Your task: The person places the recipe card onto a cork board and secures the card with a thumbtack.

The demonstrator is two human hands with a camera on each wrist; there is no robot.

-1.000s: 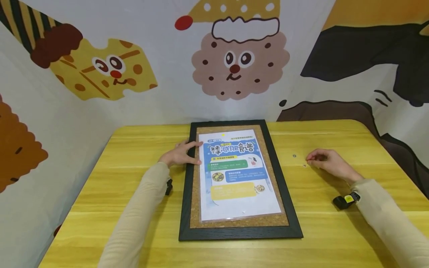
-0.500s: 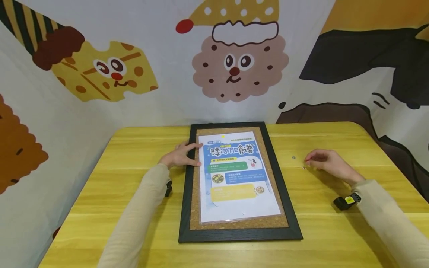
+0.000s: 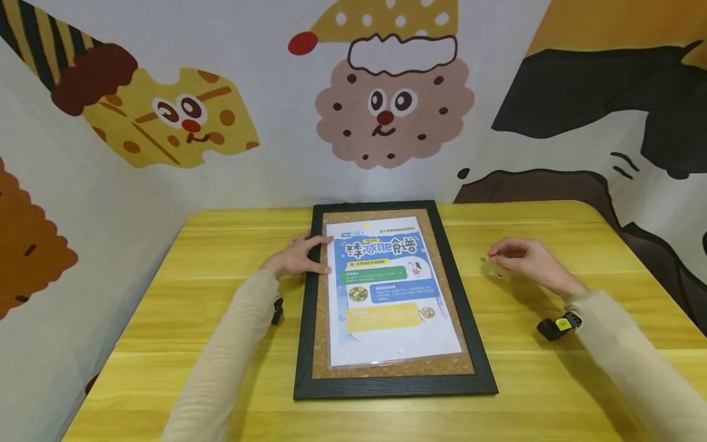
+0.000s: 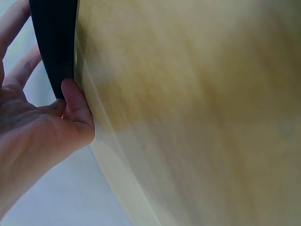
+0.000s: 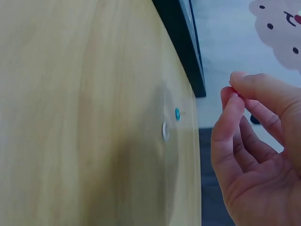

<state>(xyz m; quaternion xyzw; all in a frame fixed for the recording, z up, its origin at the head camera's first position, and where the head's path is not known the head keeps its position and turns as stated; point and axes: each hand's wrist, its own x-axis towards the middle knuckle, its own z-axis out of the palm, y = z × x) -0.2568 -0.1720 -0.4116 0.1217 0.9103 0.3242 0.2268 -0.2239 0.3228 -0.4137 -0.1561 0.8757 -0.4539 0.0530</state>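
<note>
A printed poster [image 3: 386,344] in a clear sleeve lies on a cork board [image 3: 326,359] with a black frame [image 3: 397,387]. My left hand [image 3: 298,255] reaches over the frame's left side, its thumb and index finger spread against the poster's left edge. In the left wrist view, its little finger [image 4: 77,101] bends against the frame. To the right of the board, my right hand [image 3: 530,261] pinches a tiny thumbtack between thumb and fingertip, mostly hidden by the fingers. A teal thumbtack [image 5: 177,114] and a white thumbtack [image 5: 165,131] lie below that hand on the table.
A yellow thumbtack [image 3: 367,226] sits at the poster's top edge, and a small pale one [image 3: 400,352] near its bottom. The wooden table [image 3: 243,380] runs back to a wall cloth [image 3: 276,178] with cartoon prints.
My right hand has moved left and slightly up, away from the white thumbtack and closer to the board. My left hand stays where it was on the poster's edge.
</note>
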